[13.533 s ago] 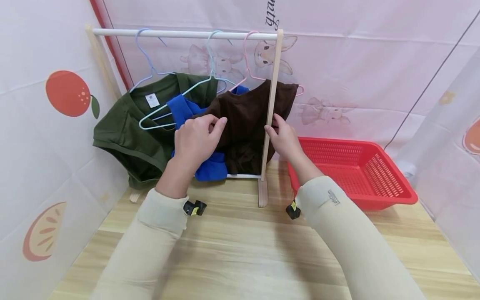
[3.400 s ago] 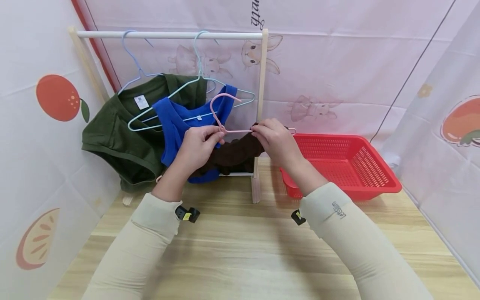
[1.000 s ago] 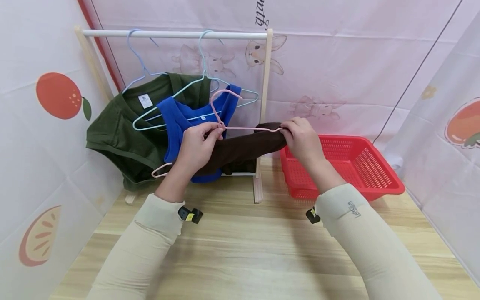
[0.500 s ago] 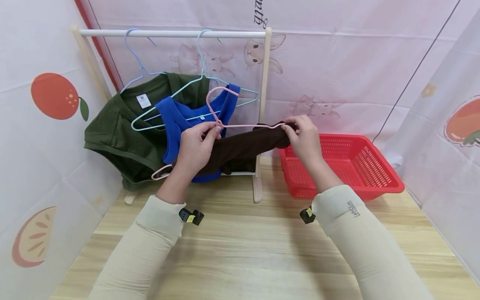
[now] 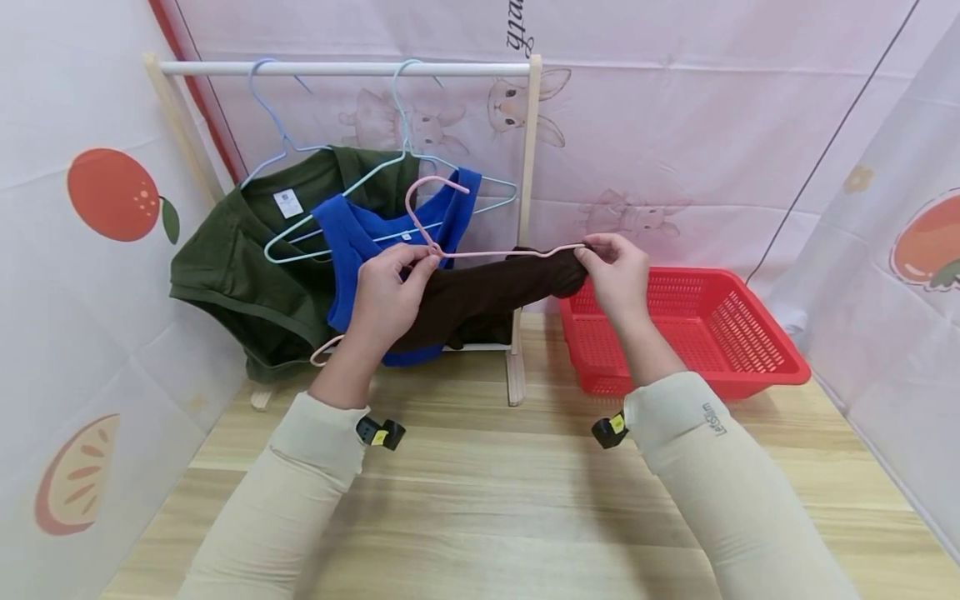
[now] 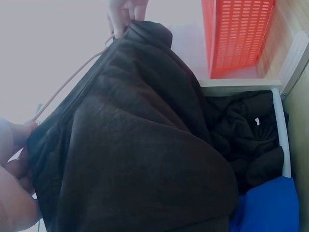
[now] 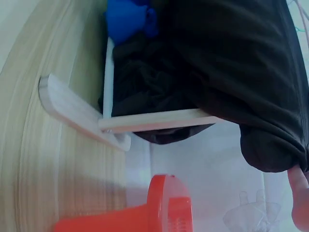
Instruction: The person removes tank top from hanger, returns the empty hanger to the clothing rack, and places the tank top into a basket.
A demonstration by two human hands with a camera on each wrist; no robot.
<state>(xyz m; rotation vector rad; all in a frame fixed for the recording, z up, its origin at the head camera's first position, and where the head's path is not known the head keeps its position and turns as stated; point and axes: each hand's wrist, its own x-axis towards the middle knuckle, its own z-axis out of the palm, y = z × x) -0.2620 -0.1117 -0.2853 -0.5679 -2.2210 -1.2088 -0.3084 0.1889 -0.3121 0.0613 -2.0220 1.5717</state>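
Observation:
My left hand (image 5: 390, 296) pinches a pink clothes hanger (image 5: 487, 253) at the base of its hook. A dark brown top (image 5: 480, 296) drapes from the hanger, in front of the rack and off its rail. At the hanger's right end my right hand (image 5: 618, 279) pinches the shoulder of the top, and the hanger's tip is hidden there. The hanger's left end shows beyond my left wrist. In the left wrist view the brown top (image 6: 135, 140) spreads between both hands. Only a fingertip of the right hand (image 7: 300, 203) shows in the right wrist view.
A clothes rack (image 5: 345, 68) stands behind, holding a green top (image 5: 277, 275) on a lilac hanger and a blue top (image 5: 348, 250) on a mint one. Dark cloth (image 5: 483, 331) lies at its lower bar. A red basket (image 5: 750, 379) sits right on the wooden table (image 5: 487, 492).
The pink hanger with the brown top has come off the rail into my hands. My right hand has moved right along the hanger to its end, stretching the shoulder of the top out.

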